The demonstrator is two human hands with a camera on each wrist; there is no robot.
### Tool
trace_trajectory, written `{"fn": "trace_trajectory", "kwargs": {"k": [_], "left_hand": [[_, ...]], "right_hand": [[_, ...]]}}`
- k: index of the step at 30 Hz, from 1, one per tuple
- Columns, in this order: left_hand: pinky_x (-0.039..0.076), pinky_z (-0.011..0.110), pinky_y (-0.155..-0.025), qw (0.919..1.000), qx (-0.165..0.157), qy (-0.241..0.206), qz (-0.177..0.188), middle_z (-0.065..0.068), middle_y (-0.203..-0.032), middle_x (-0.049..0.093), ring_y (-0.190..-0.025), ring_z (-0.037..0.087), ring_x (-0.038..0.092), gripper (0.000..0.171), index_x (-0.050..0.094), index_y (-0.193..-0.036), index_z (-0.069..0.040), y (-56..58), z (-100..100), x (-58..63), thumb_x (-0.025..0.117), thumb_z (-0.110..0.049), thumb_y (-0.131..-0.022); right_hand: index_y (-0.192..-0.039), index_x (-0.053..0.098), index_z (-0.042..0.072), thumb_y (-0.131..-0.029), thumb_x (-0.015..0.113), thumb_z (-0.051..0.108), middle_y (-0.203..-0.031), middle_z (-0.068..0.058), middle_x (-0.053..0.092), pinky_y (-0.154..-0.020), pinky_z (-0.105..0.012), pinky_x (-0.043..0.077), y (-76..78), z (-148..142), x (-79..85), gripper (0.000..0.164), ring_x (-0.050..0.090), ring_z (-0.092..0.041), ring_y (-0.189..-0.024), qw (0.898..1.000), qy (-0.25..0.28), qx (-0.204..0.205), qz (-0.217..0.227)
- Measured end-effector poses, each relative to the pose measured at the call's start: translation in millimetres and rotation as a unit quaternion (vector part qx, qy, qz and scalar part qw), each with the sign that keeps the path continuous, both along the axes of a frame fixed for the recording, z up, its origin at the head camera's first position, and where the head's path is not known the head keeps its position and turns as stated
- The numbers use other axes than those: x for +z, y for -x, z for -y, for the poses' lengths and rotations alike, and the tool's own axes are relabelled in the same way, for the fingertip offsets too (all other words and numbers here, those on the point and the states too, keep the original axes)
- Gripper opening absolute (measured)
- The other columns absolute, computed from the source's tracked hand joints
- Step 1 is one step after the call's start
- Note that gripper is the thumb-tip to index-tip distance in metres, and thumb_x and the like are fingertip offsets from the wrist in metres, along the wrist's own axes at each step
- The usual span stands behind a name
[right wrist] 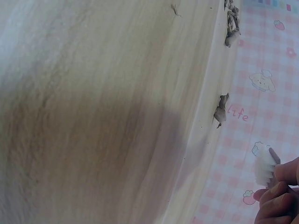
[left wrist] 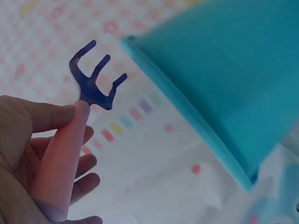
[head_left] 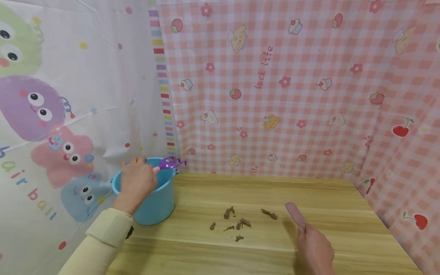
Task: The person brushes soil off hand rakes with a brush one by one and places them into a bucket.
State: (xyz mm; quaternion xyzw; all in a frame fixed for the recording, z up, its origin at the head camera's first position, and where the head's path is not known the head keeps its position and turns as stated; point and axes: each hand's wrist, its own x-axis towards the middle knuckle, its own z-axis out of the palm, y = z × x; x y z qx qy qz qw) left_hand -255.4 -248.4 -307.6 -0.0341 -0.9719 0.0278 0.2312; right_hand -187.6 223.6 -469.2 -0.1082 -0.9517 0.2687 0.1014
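My left hand (head_left: 139, 181) is over the rim of a light blue bucket (head_left: 156, 208) at the left of the table. It grips a small hand rake (head_left: 167, 164) by its pink handle, and the purple three-pronged head points right. In the left wrist view the thumb lies along the handle of the rake (left wrist: 63, 161), beside the bucket (left wrist: 224, 79). My right hand (head_left: 315, 246) holds a brush (head_left: 295, 214) with a pinkish back above the table; its white bristles (right wrist: 264, 169) show in the right wrist view. Several dry brown clumps (head_left: 245, 222) lie between bucket and brush.
The wood-grain table (head_left: 206, 191) carries everything. A pink checked cloth (head_left: 268, 103) hangs behind it and down the right side. A white cloth with cartoon figures (head_left: 113, 95) hangs at the left. A small dark thing (head_left: 129, 232) sits beside the left sleeve.
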Motion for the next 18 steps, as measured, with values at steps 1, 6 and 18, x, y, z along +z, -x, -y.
{"fn": "trace_trajectory", "kwargs": {"k": [1,6,18], "left_hand": [[0.031,0.069,-0.093,0.9999,0.009,0.002,0.004,0.023,-0.104,0.058,-0.101,0.044,0.051,0.034,0.071,-0.083,0.002,1.2,6.1,0.3,0.053,-0.023,-0.098],[0.032,0.070,-0.084,0.9983,0.052,-0.005,0.027,0.024,-0.093,0.055,-0.091,0.044,0.050,0.035,0.068,-0.075,0.001,6.9,33.5,-1.0,0.056,-0.025,-0.095],[0.018,0.083,-0.092,0.9916,0.074,-0.015,0.105,0.040,-0.110,0.052,-0.114,0.062,0.039,0.028,0.065,-0.087,0.009,26.5,62.3,-6.7,0.062,-0.019,-0.084]], "right_hand": [[-0.117,0.062,-0.004,-0.100,0.051,0.023,-0.095,-0.027,0.067,-0.056,-0.053,0.047,-0.1,0.0,-0.6,0.034,0.064,-0.043,-0.074,1.000,0.000,-0.001,-0.001],[-0.118,0.062,-0.003,-0.100,0.052,0.024,-0.097,-0.028,0.067,-0.056,-0.053,0.046,-0.5,0.2,-2.1,0.035,0.064,-0.045,-0.075,1.000,-0.002,-0.008,-0.006],[-0.122,0.060,-0.004,-0.100,0.050,0.023,-0.101,-0.030,0.066,-0.059,-0.055,0.047,-2.4,1.6,-2.7,0.036,0.063,-0.048,-0.079,1.000,-0.002,-0.001,-0.006]]}}
